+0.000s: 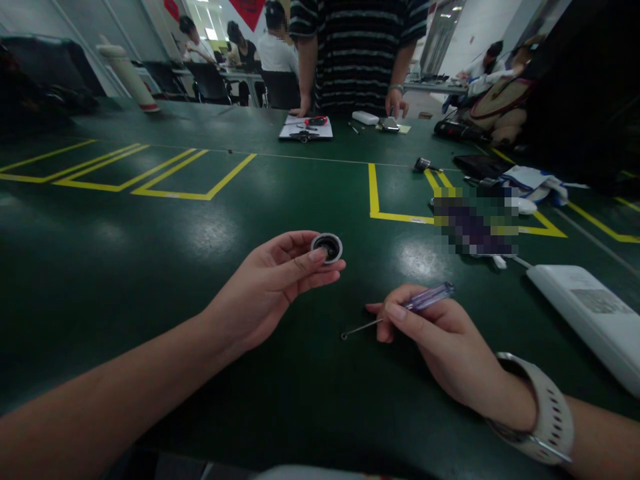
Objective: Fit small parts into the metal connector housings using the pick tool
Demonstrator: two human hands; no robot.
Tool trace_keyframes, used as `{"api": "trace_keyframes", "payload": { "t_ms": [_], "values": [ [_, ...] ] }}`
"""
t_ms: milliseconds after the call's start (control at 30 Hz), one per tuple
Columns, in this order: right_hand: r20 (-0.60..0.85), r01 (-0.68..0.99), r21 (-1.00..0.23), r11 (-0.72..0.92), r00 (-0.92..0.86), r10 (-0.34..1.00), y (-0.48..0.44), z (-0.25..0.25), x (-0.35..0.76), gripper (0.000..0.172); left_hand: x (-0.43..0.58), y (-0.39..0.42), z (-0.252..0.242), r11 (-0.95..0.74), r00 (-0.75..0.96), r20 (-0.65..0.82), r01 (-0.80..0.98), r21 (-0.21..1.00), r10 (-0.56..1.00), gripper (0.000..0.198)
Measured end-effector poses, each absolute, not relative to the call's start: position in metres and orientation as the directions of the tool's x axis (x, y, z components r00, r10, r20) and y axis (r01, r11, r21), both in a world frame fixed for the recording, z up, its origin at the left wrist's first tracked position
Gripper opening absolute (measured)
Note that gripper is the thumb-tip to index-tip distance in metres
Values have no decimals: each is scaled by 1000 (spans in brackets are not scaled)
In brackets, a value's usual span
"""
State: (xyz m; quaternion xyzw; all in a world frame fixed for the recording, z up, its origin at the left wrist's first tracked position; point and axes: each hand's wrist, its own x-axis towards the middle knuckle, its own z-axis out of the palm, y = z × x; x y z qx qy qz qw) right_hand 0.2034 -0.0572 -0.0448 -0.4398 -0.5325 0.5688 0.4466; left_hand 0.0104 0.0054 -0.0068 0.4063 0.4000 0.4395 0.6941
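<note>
My left hand (273,283) pinches a small round black part with a silver rim (327,247) between thumb and fingers, held just above the dark green table (150,267). My right hand (440,343), with a pale watch on its wrist, grips a small screwdriver with a clear purple handle (425,299). Its thin metal shaft (361,328) points left and down toward the table, below the round part and apart from it.
A white flat device (590,313) lies at the right. Yellow tape lines (165,175) mark the table. Across it stands a person in a striped shirt (357,53), hands by a clipboard (306,128) and small items. Cloths and tools (530,183) clutter the far right.
</note>
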Motion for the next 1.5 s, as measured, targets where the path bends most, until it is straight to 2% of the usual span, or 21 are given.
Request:
{"api": "trace_keyframes", "payload": {
  "t_ms": [100, 200, 267, 333, 400, 467, 633, 767, 1000, 1300, 1500],
  "values": [
    [1, 101, -995, 22, -211, 977, -61, -40, 203, 19, 10, 5, -6, 300, 294, -212, -300, 906, 932, 21],
    [133, 292, -933, 209, -260, 957, -67, -35, 202, 17, 10, 5, -6, 301, 294, -210, -312, 901, 933, 21],
    [272, 381, -827, 412, -371, 888, -72, -33, 200, 11, 10, 5, -6, 299, 293, -208, -315, 901, 933, 20],
    [365, 443, -664, 602, -510, 779, -75, -33, 197, 8, 10, 4, -6, 304, 295, -212, -313, 900, 931, 20],
    [399, 482, -501, 719, -609, 686, -76, -34, 195, 10, 11, 4, -6, 307, 299, -214, -312, 899, 930, 19],
    [440, 505, -391, 769, -632, 638, -75, -36, 194, 11, 11, 4, -7, 302, 299, -209, -313, 900, 931, 18],
    [650, 483, -342, 806, -498, 574, -75, -36, 200, 10, 12, 4, -10, 258, 279, -180, -273, 927, 943, 24],
    [736, 481, -327, 813, -411, 539, -75, -33, 203, 9, 13, 0, -14, 246, 316, -194, -131, 960, 929, 29],
    [695, 502, -333, 798, -442, 568, -71, -36, 203, 9, 16, -7, -18, 210, 365, -201, 15, 977, 909, 32],
    [679, 512, -318, 798, -464, 569, -69, -36, 202, 10, 19, -13, -18, 178, 391, -195, 80, 981, 900, 30],
    [672, 515, -322, 794, -467, 575, -70, -36, 200, 11, 21, -15, -19, 103, 375, -136, 106, 989, 917, 23]
  ]
}}
